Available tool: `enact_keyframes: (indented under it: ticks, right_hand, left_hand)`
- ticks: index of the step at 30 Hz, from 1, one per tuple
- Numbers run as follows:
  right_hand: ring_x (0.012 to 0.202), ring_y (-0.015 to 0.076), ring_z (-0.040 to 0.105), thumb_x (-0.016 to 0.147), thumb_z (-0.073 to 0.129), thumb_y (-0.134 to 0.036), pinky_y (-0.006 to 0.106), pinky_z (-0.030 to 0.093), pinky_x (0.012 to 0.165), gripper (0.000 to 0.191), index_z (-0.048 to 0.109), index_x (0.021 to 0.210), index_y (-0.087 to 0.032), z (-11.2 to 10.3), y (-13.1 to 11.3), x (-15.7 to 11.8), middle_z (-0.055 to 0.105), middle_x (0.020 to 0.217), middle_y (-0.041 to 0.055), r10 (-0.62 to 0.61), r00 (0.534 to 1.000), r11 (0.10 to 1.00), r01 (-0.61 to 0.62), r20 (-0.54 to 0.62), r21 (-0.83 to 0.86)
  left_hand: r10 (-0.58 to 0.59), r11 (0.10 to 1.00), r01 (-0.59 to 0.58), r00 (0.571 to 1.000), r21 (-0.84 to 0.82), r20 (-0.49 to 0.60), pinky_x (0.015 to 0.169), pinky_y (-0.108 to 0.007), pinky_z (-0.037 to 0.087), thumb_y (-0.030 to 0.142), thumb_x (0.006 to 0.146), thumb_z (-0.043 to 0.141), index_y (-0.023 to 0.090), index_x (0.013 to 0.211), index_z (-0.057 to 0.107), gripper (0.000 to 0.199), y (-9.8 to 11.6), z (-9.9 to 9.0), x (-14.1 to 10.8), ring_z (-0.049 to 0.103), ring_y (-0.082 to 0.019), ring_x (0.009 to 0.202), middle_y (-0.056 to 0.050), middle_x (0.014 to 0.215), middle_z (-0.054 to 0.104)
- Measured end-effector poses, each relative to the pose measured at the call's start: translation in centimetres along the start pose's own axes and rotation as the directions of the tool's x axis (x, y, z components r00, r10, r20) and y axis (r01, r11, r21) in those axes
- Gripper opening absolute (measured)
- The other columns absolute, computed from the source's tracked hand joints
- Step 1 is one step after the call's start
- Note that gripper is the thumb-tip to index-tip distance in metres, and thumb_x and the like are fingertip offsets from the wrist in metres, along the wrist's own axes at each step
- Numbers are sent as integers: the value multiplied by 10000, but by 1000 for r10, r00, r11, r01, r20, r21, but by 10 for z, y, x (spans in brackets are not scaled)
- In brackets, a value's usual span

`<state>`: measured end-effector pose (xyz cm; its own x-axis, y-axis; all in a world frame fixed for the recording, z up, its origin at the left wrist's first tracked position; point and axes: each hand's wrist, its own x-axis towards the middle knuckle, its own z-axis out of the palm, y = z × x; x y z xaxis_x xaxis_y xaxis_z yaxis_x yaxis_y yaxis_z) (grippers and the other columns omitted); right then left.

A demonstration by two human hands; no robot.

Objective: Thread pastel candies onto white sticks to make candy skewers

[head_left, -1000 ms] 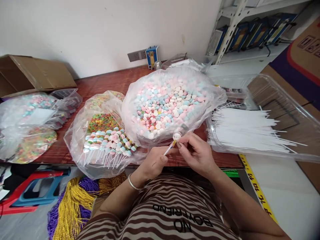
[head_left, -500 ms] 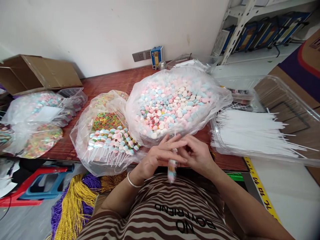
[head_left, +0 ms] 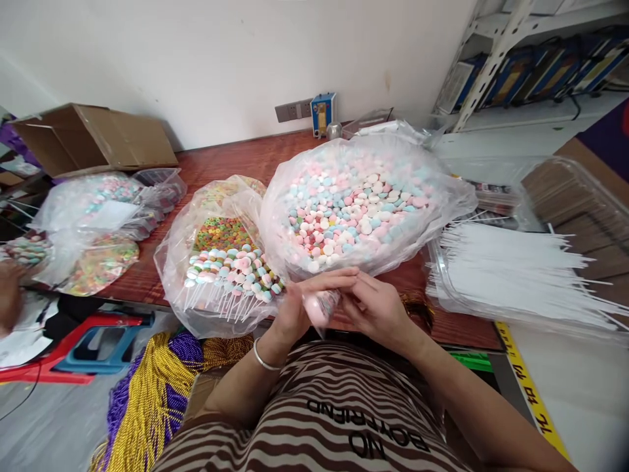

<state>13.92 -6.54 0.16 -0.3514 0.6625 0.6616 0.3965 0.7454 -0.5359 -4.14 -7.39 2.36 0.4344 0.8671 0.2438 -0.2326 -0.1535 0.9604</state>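
Between my hands, close to my chest, is a candy skewer (head_left: pixel 320 311) in clear wrap, its pink rounded end towards me. My left hand (head_left: pixel 295 313) is closed round its left side, with fingers stretched along the far side. My right hand (head_left: pixel 381 313) pinches at its other end; my fingers hide what is there. Just beyond lies a big open plastic bag (head_left: pixel 358 210) of pink, white and blue candies. To the left, finished-looking candy skewers (head_left: pixel 236 272) on white sticks lie on another plastic bag (head_left: pixel 171 262) beside colourful ring candies (head_left: pixel 221 235).
White sticks (head_left: pixel 511 269) fill a clear tray (head_left: pixel 442 288) at right. A small blue device (head_left: pixel 323 115) stands by the wall. An open cardboard box (head_left: pixel 118 137) and more candy bags (head_left: pixel 98 265) are at left. Another person's hand (head_left: pixel 8 298) shows at the left edge.
The wrapped candy skewer has turned from hanging down to pointing its end at me, and my left hand has closed round it. Another person's hand has appeared at left. My view has swung left.
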Motion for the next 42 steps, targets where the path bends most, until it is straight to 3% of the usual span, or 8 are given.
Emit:
enact_keyframes:
  ticks: [3, 6, 12, 18, 21, 26, 33, 42]
  right_hand:
    - [716, 173, 582, 918, 560, -190, 285, 477, 657, 102, 600, 825, -204, 11, 6, 11, 625, 766, 26, 241, 968, 961, -228, -73, 158]
    - [627, 139, 504, 904, 614, -331, 260, 437, 580, 182, 590, 778, -201, 26, 3, 23, 568, 692, -14, 506, 860, 732, -469, 65, 494]
    - [492, 98, 367, 761, 748, -587, 242, 323, 454, 411, 594, 751, -205, 79, -8, 47, 480, 578, -60, 607, 699, 253, -621, 378, 742]
    - [644, 150, 579, 880, 675, -494, 274, 482, 589, 451, 684, 1190, -166, 109, -15, 64, 664, 806, 7, 394, 851, 610, -525, 348, 594]
    - [679, 186, 643, 935, 608, -468, 305, 534, 625, 411, 715, 1195, -167, 105, -12, 51, 721, 817, 33, 296, 863, 756, -474, 410, 452]
    - [897, 284, 761, 918, 596, -477, 369, 624, 777, 364, 789, 1076, -211, 97, 15, 14, 807, 1038, 89, 250, 816, 835, -454, 522, 310]
    - [1020, 331, 761, 868, 588, -597, 400, 624, 891, 453, 830, 1033, -251, 94, 43, -14, 800, 1123, 89, 382, 743, 816, -551, 550, 177]
    - [787, 304, 760, 840, 607, -605, 349, 627, 670, 427, 833, 971, -267, 93, 40, -18, 802, 864, 69, 414, 715, 787, -592, 564, 172]
  left_hand:
    - [144, 945, -158, 987, 286, 71, 1293, -523, 178, 786, 919, 347, 234, 1459, 592, 811, -4, -6, -3, 350, -353, 1517, -98, 1608, 454]
    - [192, 916, -177, 981, 360, -6, 1298, -527, 158, 751, 939, 345, 233, 1611, 347, 848, -17, -16, -8, 227, -355, 1569, -111, 1689, 296]
    - [148, 826, 64, 934, 560, -325, 1074, -468, 492, 429, 1005, 526, 229, 1307, 687, 397, -28, -49, -28, 668, -277, 1165, -111, 1214, 738]
    - [71, 963, 148, 663, 224, -745, 825, -383, 596, 382, 870, 737, 184, 1033, 749, 258, -8, -125, -37, 732, -214, 815, -60, 917, 780]
    - [109, 994, -62, 434, 91, -894, 780, -300, 587, 257, 819, 794, 146, 893, 708, 158, 23, -201, -32, 708, -156, 729, -36, 804, 736]
    - [161, 979, -156, 198, 132, -967, 756, -219, 552, 141, 879, 722, 152, 898, 635, 89, 75, -330, -47, 639, -70, 659, 7, 759, 675]
    - [133, 985, -106, -20, 134, -991, 736, -308, 590, 288, 965, 650, 128, 1090, 653, 203, 74, -422, -79, 668, -142, 825, -53, 1014, 687]
    - [129, 992, 19, -197, 128, -972, 929, -467, 577, 373, 966, 639, 165, 1305, 599, 400, 63, -471, -96, 649, -247, 1113, -117, 1304, 625]
